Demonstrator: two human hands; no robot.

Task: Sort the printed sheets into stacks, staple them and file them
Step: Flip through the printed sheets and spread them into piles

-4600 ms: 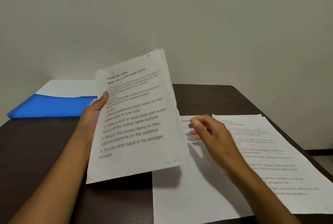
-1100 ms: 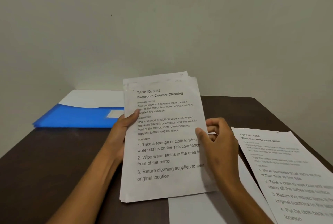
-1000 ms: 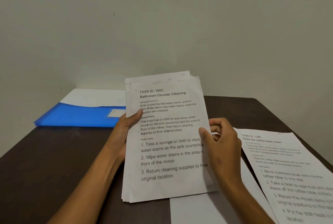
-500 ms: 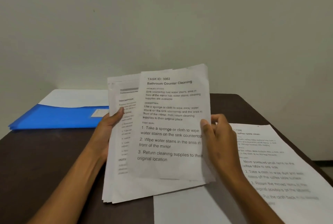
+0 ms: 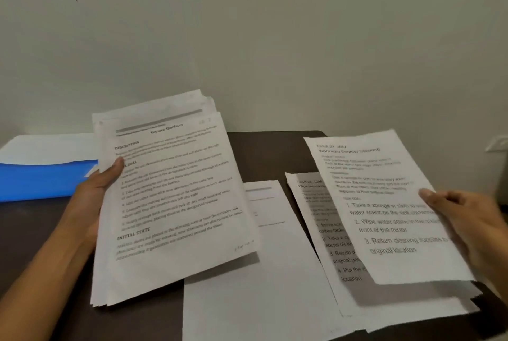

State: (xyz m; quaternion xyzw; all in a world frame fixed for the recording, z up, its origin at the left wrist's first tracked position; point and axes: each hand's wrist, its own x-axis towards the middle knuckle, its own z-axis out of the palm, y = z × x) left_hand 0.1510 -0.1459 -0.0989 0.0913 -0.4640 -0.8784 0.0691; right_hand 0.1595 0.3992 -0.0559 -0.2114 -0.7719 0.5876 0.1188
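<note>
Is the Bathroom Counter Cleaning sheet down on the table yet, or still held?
Held. The right hand pinches the Bathroom Counter Cleaning sheet at its right edge, and it hangs above the coffee-table sheet, casting a shadow below.

left hand [image 5: 93, 198]: bare, no ring | right hand [image 5: 467, 219]: bare | forearms: unsleeved

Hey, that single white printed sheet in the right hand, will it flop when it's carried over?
Probably floppy: the single white printed sheet is pinched at one edge by the right hand and its far side hangs unsupported. Likely very light, so it may flutter or slide once laid on the printed page beneath.
</note>
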